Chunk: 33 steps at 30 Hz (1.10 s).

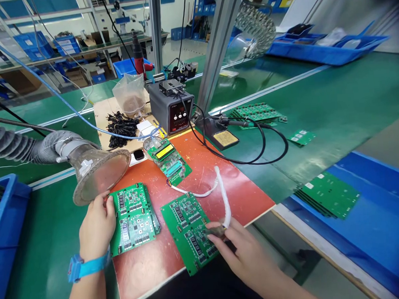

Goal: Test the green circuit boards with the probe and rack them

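The right hand (pixel 232 241) pinches the dark end (pixel 217 231) of the white cable (pixel 225 202) over the loose board (pixel 183 234), at six o'clock; the step seems to be placing it there, which calls for steady alignment. The left hand (pixel 97 224) curls at the board stack (pixel 136 228), ten o'clock from the loose board, its grip unclear; the display board (pixel 169 159) lies at twelve.

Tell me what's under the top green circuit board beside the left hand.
Beneath the top board, edges of more green boards show along its right side. Their faces are covered, so their components and exact count cannot be told.
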Available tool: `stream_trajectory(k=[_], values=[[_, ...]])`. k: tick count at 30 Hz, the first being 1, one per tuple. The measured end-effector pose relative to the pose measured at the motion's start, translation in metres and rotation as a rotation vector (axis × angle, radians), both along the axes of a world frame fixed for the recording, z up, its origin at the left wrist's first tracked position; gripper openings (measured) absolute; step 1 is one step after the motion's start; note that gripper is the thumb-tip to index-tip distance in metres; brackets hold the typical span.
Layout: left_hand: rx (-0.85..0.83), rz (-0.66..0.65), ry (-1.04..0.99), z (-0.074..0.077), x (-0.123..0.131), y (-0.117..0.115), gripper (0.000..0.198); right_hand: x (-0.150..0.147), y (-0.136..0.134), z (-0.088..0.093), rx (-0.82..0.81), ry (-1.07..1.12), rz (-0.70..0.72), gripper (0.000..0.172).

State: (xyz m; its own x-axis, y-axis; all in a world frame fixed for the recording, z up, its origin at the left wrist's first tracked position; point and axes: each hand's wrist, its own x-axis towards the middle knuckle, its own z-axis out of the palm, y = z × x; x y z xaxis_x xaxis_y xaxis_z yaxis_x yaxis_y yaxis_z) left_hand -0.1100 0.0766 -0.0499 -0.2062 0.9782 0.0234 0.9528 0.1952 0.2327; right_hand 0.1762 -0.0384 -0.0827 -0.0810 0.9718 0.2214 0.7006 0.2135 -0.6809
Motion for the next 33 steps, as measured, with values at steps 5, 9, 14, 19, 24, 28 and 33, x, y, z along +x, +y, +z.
stream_trajectory(k=[5, 9, 14, 19, 24, 28, 33], values=[[-0.006, 0.010, -0.003, -0.0001, 0.0004, 0.0004, 0.038, 0.0004, -0.0008, -0.0028, 0.011, 0.022, -0.001, 0.014], [-0.029, 0.022, -0.003, 0.0004, 0.0010, 0.0004, 0.038, 0.0008, -0.0013, -0.0037, -0.005, 0.033, 0.002, 0.014], [-0.027, 0.021, 0.005, 0.0008, 0.0015, 0.0002, 0.037, 0.0011, -0.0016, -0.0033, -0.025, 0.036, -0.004, 0.015], [-0.023, 0.022, 0.017, 0.0020, 0.0024, -0.0005, 0.037, 0.0008, -0.0004, -0.0014, -0.034, 0.035, -0.010, 0.015], [-0.017, 0.016, 0.018, 0.0024, 0.0027, -0.0007, 0.038, 0.0006, -0.0001, -0.0010, -0.030, 0.030, -0.014, 0.016], [-0.010, 0.012, 0.030, 0.0020, 0.0024, -0.0004, 0.038, 0.0004, -0.0003, -0.0013, -0.028, 0.030, -0.015, 0.016], [-0.012, 0.009, 0.019, 0.0018, 0.0007, -0.0002, 0.038, 0.0001, -0.0002, -0.0019, -0.012, 0.020, -0.010, 0.015]])
